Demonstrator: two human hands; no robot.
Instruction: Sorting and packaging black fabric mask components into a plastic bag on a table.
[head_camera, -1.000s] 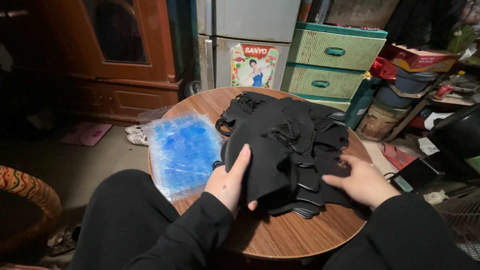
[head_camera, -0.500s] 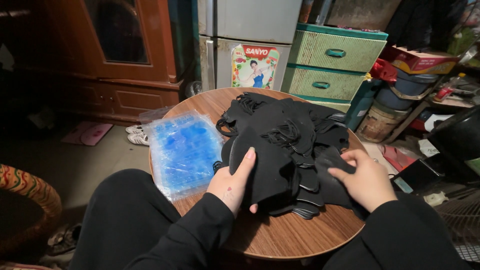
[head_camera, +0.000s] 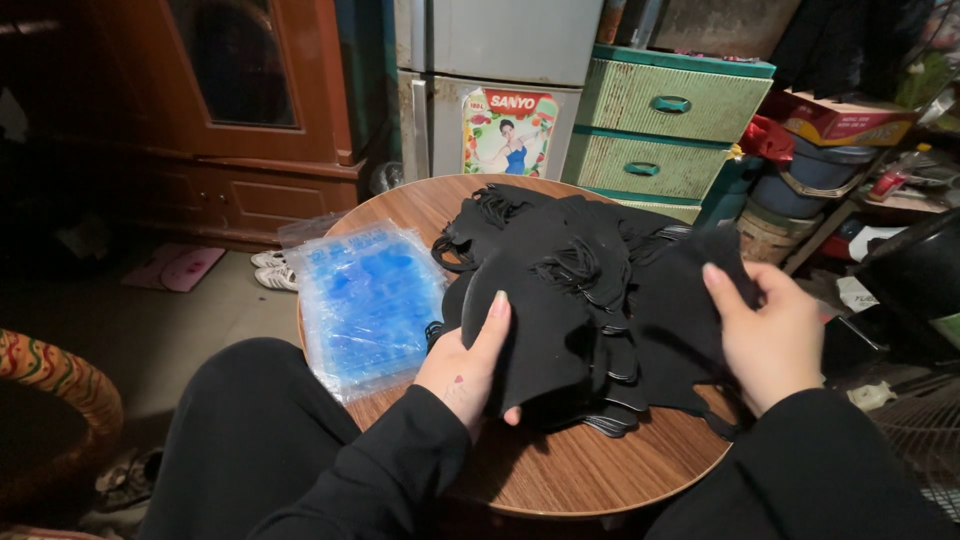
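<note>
At the far left edge of the frame, low down, a curved woven rim (head_camera: 60, 375) in red and yellow pokes in. Behind it, in the upper left, stands a dark red wooden cabinet (head_camera: 255, 110) with a glass door, and a pair of white shoes (head_camera: 268, 270) lies on the floor (head_camera: 150, 320) below it.

A round wooden table (head_camera: 560, 470) fills the middle of the frame. On its left part lies a stack of clear blue plastic bags (head_camera: 368, 300), flat and shiny, just beside the dark pile.

The left hand (head_camera: 468, 365) sits at lower centre, sleeve black. Its grip is closed on a black mask (head_camera: 545, 335): fingers lie flat over the front, the thumb tucks beneath the lower edge. The mask is matte black cloth, curved, with a rounded lower edge.

It rests on top of a pile of black masks (head_camera: 590, 260) in the centre of the table. The pile is loosely heaped, with thin black ear loops curling out at the upper left and at the middle.

The right hand (head_camera: 770, 335), right of centre, holds a second black piece (head_camera: 690, 290) from the pile, fingers curled over its upper edge, lifting it slightly.

Behind the table, top centre, stands a grey fridge (head_camera: 490, 60), and to its right a green drawer unit (head_camera: 665, 130) with 2 drawers showing. The upper right holds cluttered boxes and pots.
</note>
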